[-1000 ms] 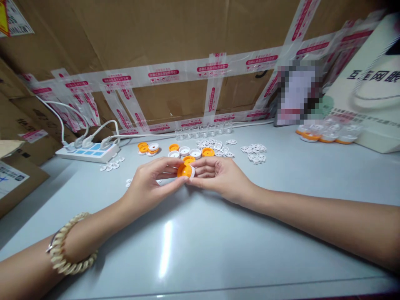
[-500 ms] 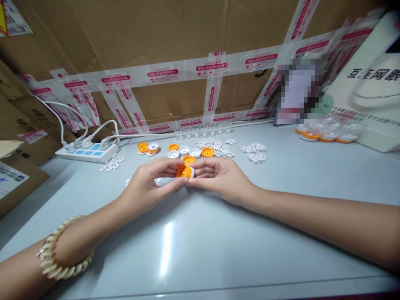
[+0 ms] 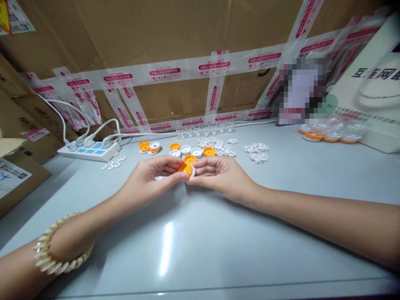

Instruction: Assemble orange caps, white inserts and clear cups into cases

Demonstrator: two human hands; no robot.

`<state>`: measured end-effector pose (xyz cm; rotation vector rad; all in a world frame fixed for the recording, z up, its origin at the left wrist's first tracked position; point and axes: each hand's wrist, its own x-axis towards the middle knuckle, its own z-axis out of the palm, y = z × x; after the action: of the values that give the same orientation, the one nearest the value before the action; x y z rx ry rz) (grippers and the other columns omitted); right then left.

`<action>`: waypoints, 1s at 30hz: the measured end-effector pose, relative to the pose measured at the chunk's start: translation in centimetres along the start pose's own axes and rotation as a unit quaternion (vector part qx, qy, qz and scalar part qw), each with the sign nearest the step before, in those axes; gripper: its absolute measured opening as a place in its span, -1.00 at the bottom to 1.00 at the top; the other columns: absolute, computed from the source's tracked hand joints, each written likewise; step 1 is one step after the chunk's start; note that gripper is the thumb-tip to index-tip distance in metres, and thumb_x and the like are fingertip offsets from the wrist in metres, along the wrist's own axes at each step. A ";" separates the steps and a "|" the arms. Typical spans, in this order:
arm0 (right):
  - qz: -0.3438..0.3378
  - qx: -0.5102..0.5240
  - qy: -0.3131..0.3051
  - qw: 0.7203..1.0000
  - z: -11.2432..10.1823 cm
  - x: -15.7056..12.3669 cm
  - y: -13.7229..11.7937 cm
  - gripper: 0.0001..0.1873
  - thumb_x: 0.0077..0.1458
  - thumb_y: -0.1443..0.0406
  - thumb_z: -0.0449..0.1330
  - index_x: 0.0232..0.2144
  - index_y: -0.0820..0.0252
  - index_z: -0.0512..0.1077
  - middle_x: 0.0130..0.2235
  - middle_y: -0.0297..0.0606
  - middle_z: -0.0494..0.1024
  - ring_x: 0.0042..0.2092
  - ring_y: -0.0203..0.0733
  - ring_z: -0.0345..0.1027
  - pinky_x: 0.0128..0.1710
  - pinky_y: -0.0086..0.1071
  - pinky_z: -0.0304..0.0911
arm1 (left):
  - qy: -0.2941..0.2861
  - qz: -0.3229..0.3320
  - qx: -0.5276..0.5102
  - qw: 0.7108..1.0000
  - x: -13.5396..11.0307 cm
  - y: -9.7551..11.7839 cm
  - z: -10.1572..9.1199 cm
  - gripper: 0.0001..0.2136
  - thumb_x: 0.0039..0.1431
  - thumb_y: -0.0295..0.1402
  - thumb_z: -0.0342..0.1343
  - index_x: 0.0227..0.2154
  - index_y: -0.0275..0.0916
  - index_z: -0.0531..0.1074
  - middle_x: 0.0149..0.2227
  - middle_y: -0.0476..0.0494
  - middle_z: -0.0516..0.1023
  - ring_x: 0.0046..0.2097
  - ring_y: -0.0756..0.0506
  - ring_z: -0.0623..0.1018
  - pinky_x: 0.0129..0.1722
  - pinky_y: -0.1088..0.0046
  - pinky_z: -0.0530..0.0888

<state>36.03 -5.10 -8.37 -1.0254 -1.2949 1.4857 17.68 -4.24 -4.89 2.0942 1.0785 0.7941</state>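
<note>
Both of my hands meet over the middle of the grey table (image 3: 200, 250) and pinch one small round orange and white cap (image 3: 186, 169) between their fingertips. My left hand (image 3: 150, 182) grips it from the left with thumb below and fingers above. My right hand (image 3: 220, 175) holds its right side, fingers curled. Just behind the cap lie several more orange caps (image 3: 208, 151) and white caps (image 3: 185, 149). A coiled cream bracelet (image 3: 51, 258) sits on my left wrist.
Small white flat pieces (image 3: 256, 151) lie scattered behind my right hand, with a row of clear little cups (image 3: 203, 130) by the taped cardboard wall (image 3: 175, 54). A white power strip (image 3: 89, 151) with plugs is at the left. More capped cups (image 3: 331, 133) and a white bag (image 3: 371, 91) stand at right.
My hands have stayed together on the cap, turning it slightly. My left forearm slid back a little and the view shifted a bit.
</note>
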 end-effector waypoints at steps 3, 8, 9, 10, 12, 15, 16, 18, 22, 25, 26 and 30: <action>0.004 0.000 0.002 1.000 0.0 0.0 -0.1 -0.62 -0.40 0.30 0.42 -0.41 0.18 0.45 -0.41 -0.36 0.60 -0.31 -0.24 0.51 -0.19 -0.32 0.40 | 0.010 0.021 0.029 0.999 0.0 0.2 -0.1 -0.76 0.05 -0.25 0.14 -0.26 -0.28 0.47 -0.25 -0.16 0.58 -0.26 -0.10 0.56 -0.23 0.40 0.54; 0.014 0.008 0.007 1.000 0.0 0.0 -0.3 -0.63 -0.41 0.30 0.42 -0.43 0.19 0.44 -0.42 -0.36 0.59 -0.30 -0.23 0.50 -0.19 -0.32 0.38 | 0.025 0.039 0.056 0.997 0.0 0.4 -0.2 -0.75 0.06 -0.22 0.13 -0.26 -0.26 0.49 -0.24 -0.15 0.57 -0.26 -0.10 0.55 -0.23 0.39 0.52; 0.014 0.013 0.006 1.000 0.0 0.0 -0.4 -0.63 -0.41 0.31 0.42 -0.43 0.19 0.44 -0.42 -0.35 0.59 -0.30 -0.23 0.50 -0.18 -0.31 0.38 | 0.023 0.035 0.052 0.998 0.1 0.4 -0.3 -0.75 0.06 -0.23 0.13 -0.25 -0.26 0.49 -0.24 -0.16 0.58 -0.26 -0.10 0.55 -0.24 0.39 0.52; 0.015 0.019 0.005 1.000 0.0 0.0 -0.4 -0.63 -0.41 0.31 0.42 -0.43 0.19 0.43 -0.41 -0.35 0.59 -0.30 -0.22 0.50 -0.17 -0.30 0.37 | 0.023 0.031 0.046 0.998 0.1 0.4 -0.3 -0.75 0.06 -0.23 0.13 -0.23 -0.26 0.49 -0.24 -0.16 0.58 -0.26 -0.10 0.55 -0.24 0.39 0.52; 0.014 0.032 0.002 0.999 0.0 -0.1 -0.5 -0.64 -0.40 0.32 0.42 -0.44 0.19 0.42 -0.41 -0.36 0.60 -0.29 -0.22 0.50 -0.15 -0.30 0.36 | 0.023 0.020 0.029 0.999 0.1 0.4 -0.3 -0.74 0.06 -0.24 0.14 -0.21 -0.26 0.48 -0.24 -0.17 0.59 -0.25 -0.12 0.56 -0.24 0.38 0.53; 0.012 0.050 -0.001 0.999 0.0 -0.2 -0.6 -0.64 -0.40 0.34 0.42 -0.45 0.19 0.42 -0.42 -0.38 0.60 -0.30 -0.25 0.50 -0.14 -0.31 0.36 | 0.019 0.014 0.003 1.000 0.1 0.4 -0.5 -0.73 0.08 -0.24 0.14 -0.19 -0.25 0.48 -0.21 -0.17 0.58 -0.22 -0.13 0.57 -0.22 0.38 0.53; 0.011 0.053 -0.002 0.999 0.0 -0.2 -0.6 -0.64 -0.40 0.34 0.41 -0.44 0.19 0.42 -0.42 -0.39 0.60 -0.30 -0.25 0.50 -0.14 -0.31 0.35 | 0.017 0.015 -0.003 1.000 0.1 0.4 -0.6 -0.73 0.08 -0.24 0.13 -0.18 -0.24 0.48 -0.19 -0.16 0.58 -0.21 -0.13 0.56 -0.20 0.38 0.53; 0.011 0.056 0.001 0.998 0.0 -0.3 -0.7 -0.65 -0.40 0.35 0.41 -0.44 0.19 0.42 -0.42 -0.39 0.60 -0.30 -0.26 0.50 -0.14 -0.32 0.35 | 0.011 0.022 -0.011 1.000 0.1 0.5 -0.8 -0.74 0.09 -0.24 0.14 -0.17 -0.21 0.49 -0.16 -0.15 0.57 -0.18 -0.13 0.56 -0.17 0.38 0.52; 0.013 0.056 0.013 0.998 0.1 -0.6 -0.9 -0.66 -0.39 0.36 0.41 -0.45 0.19 0.41 -0.43 -0.39 0.60 -0.30 -0.24 0.51 -0.15 -0.31 0.36 | 0.003 0.026 -0.019 0.999 0.2 0.4 -1.0 -0.75 0.11 -0.22 0.13 -0.16 -0.16 0.50 -0.16 -0.12 0.57 -0.15 -0.15 0.55 -0.12 0.35 0.51; 0.000 0.053 0.014 0.998 0.2 -0.7 -1.0 -0.67 -0.40 0.36 0.41 -0.48 0.20 0.41 -0.44 -0.39 0.59 -0.30 -0.24 0.51 -0.16 -0.33 0.37 | 0.001 0.027 -0.020 0.999 0.2 0.3 -1.0 -0.76 0.11 -0.23 0.13 -0.16 -0.13 0.50 -0.13 -0.10 0.56 -0.12 -0.15 0.54 -0.07 0.35 0.49; -0.005 0.052 0.015 0.999 0.2 -0.7 -1.0 -0.66 -0.41 0.35 0.41 -0.48 0.20 0.40 -0.44 -0.39 0.59 -0.30 -0.24 0.51 -0.17 -0.33 0.38 | -0.001 0.028 -0.024 0.999 0.2 0.3 -1.0 -0.75 0.11 -0.23 0.13 -0.15 -0.12 0.50 -0.12 -0.10 0.55 -0.11 -0.14 0.54 -0.07 0.36 0.49; -0.011 0.061 0.017 0.998 0.2 -0.7 -1.0 -0.64 -0.45 0.35 0.43 -0.50 0.20 0.40 -0.45 -0.39 0.59 -0.31 -0.23 0.51 -0.18 -0.32 0.38 | -0.014 0.014 -0.043 0.999 0.2 0.4 -1.0 -0.74 0.13 -0.26 0.12 -0.11 -0.13 0.47 -0.09 -0.10 0.54 -0.09 -0.12 0.53 -0.07 0.41 0.47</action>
<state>36.12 -5.73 -7.38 -0.9506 -1.1730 1.5061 17.19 -3.97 -3.92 2.0471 0.9853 0.8074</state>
